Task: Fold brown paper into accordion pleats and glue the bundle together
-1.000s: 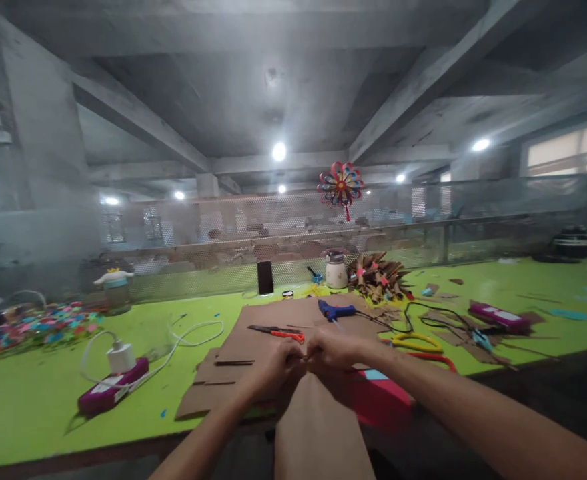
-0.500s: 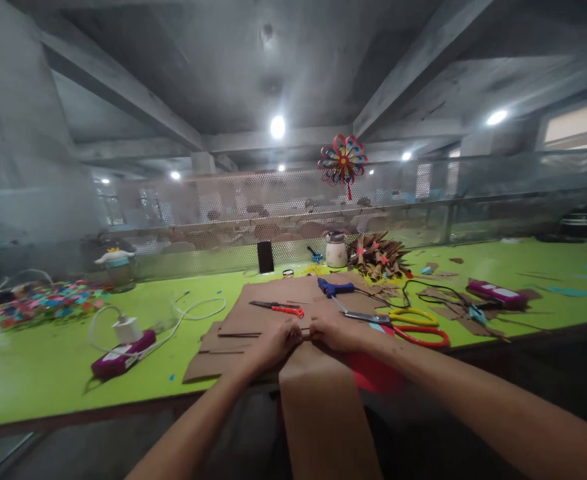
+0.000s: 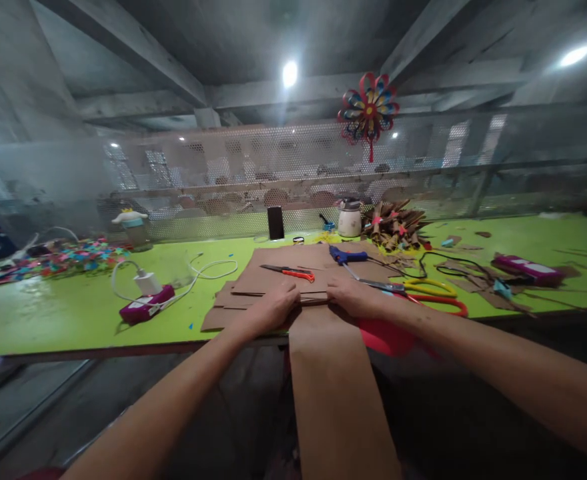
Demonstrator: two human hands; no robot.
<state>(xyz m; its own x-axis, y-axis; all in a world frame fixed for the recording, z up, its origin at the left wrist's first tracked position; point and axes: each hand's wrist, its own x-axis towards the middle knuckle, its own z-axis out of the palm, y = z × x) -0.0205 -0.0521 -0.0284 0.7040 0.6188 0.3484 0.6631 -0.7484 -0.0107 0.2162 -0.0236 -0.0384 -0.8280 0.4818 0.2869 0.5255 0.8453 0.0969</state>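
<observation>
A long strip of brown kraft paper (image 3: 341,380) hangs over the table's front edge towards me. Its far end is rolled or folded between my hands. My left hand (image 3: 282,303) grips the left side of that end, fingers curled. Opposite it, my right hand (image 3: 348,297) pinches the right side. Under both hands lie stacked brown paper sheets (image 3: 268,257). Just beyond them rest small scissors with orange-red handles (image 3: 298,273) and a blue glue gun (image 3: 348,257). Large scissors with red and yellow handles (image 3: 431,288) lie by my right forearm.
Purple power strips (image 3: 146,305) lie left and right, with a white charger (image 3: 147,283) and cables. Behind stand a phone (image 3: 275,223), a white jar (image 3: 349,219) and a heap of brown paper pieces (image 3: 396,223). Red paper (image 3: 386,337) hangs at the edge.
My hands have moved apart along the paper's end, which now lies flatter on the stack. The view has tilted down, and more of the hanging strip shows.
</observation>
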